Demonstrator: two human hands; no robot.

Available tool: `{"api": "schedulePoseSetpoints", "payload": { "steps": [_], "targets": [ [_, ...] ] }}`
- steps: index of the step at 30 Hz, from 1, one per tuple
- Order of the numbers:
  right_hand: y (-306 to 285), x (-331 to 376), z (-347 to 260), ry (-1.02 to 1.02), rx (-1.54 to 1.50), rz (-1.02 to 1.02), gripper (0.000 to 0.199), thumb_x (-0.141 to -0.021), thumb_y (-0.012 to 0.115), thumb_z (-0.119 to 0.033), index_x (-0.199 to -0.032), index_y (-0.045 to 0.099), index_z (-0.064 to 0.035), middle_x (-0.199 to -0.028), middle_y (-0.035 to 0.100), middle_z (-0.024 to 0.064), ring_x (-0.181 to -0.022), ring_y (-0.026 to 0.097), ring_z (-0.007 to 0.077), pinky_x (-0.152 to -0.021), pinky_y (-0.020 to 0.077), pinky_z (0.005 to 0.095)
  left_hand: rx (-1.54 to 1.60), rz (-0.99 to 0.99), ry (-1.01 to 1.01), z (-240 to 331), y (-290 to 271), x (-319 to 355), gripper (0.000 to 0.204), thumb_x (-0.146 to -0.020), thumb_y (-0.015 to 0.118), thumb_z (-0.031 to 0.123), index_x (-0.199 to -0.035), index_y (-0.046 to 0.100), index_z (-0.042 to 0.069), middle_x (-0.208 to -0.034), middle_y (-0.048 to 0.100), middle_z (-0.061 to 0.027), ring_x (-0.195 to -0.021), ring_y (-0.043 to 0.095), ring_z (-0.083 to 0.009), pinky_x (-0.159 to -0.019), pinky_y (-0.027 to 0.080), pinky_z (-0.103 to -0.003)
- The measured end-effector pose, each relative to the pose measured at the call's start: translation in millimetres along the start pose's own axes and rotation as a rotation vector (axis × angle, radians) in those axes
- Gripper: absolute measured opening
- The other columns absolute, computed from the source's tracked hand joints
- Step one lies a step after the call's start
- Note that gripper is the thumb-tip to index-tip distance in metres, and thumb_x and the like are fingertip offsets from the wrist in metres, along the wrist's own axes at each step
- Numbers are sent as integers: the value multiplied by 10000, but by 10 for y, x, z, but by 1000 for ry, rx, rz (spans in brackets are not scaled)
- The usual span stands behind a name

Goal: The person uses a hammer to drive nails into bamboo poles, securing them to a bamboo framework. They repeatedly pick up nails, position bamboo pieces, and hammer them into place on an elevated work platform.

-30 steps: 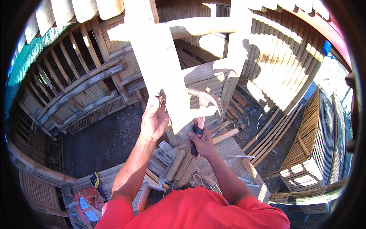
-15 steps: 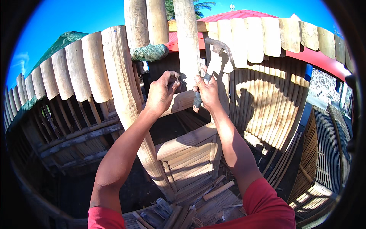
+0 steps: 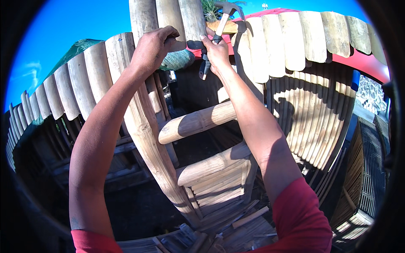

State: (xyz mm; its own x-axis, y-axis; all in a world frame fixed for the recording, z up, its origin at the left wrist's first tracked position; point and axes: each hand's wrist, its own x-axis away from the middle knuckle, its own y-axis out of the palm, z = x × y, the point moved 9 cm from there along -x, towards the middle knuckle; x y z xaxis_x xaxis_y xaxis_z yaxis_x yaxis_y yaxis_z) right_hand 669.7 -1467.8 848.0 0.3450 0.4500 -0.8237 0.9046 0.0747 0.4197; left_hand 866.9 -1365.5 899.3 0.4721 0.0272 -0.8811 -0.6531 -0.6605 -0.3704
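My right hand [image 3: 217, 52] is closed around a claw hammer. Its wrapped black handle [image 3: 205, 67] hangs below the hand, and the metal head [image 3: 229, 7] points up. The same hand is at the lower right edge of an upright split-bamboo slat [image 3: 193, 19], level with two neighbouring slats [image 3: 170, 17] at its left. My left hand [image 3: 151, 49] is raised in front of the lower ends of those slats, its fingers bent together. Whatever is between those fingers, if anything, I cannot make out.
A thick bamboo post [image 3: 145, 114] leans below my left hand. Horizontal bamboo rails [image 3: 200, 122] cross the opening between my arms. A row of rounded slats [image 3: 291, 38] runs along the right eave. Loose wood offcuts [image 3: 251, 217] lie below. A green-netted bundle [image 3: 177, 60] sits behind the slats.
Both hands have moved up, the left also leftward. The bamboo slat has risen from hanging lower to level with its neighbours. The hammer has gone up with my right hand.
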Motion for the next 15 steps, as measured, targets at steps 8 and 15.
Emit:
{"api": "schedulePoseSetpoints", "payload": {
  "steps": [8, 15],
  "targets": [
    [-86, -104, 74, 18, 104, 103, 405, -907, 578, 36, -1301, 647, -28, -783, 575, -20, -583, 461, 49, -510, 364, 234, -177, 75, 106, 40, 227, -437, 221, -932, 668, 201, -1127, 699, 103, -1036, 737, -144, -952, 710, -373, -829, 566, -440],
    [-38, -109, 124, 37, -76, 67, 415, -882, 598, 61, -1281, 657, -36, -903, 665, 14, -696, 564, 61, -562, 430, 243, -184, -51, 152, 123, 622, -935, 234, -911, 702, 231, -1123, 704, 131, -972, 738, -170, -904, 712, -372, -813, 550, -464]
  ]
}}
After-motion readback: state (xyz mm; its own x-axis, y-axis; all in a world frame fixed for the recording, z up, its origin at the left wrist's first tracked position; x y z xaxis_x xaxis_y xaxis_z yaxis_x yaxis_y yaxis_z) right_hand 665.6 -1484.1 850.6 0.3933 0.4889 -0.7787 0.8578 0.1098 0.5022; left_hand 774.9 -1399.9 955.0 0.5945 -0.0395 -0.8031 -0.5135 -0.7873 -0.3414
